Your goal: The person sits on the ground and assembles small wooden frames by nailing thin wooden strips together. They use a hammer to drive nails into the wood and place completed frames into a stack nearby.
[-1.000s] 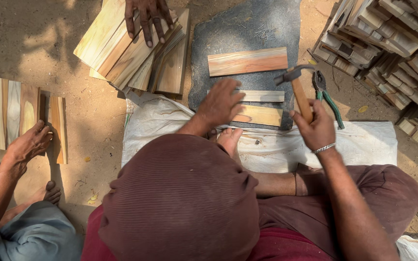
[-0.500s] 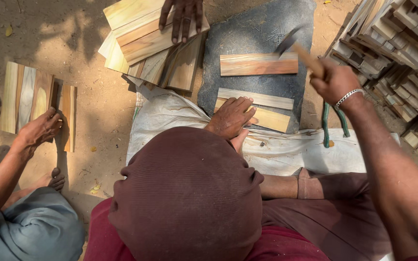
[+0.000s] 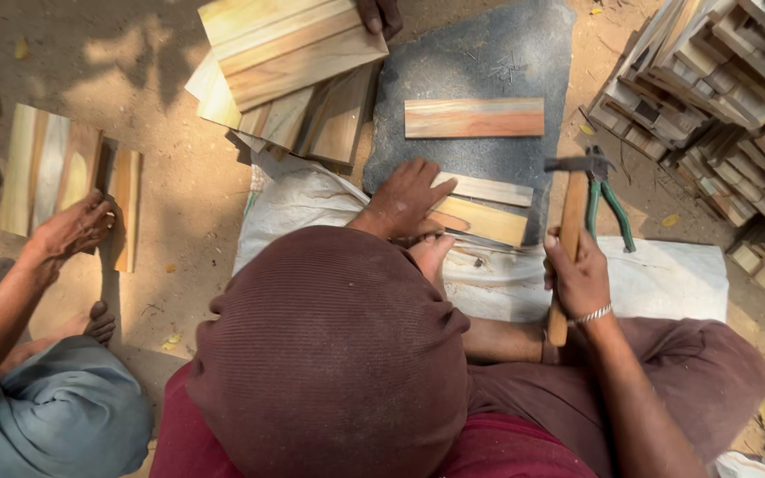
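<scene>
Your right hand (image 3: 580, 276) grips the hammer (image 3: 568, 230) tightly (left hand (image 3: 407, 200) flat on the slats (image 3: 482, 212)); a skewed blow risks fingers.

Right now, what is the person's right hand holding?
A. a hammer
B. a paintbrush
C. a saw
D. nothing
A. The right hand grips the wooden handle of a hammer, its metal head pointing up beside the green-handled pliers.

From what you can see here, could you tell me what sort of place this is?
Probably an outdoor woodworking spot on bare ground: stacked wood pieces, loose boards on the dirt, and a hammer in the right hand over a stone slab.
</scene>
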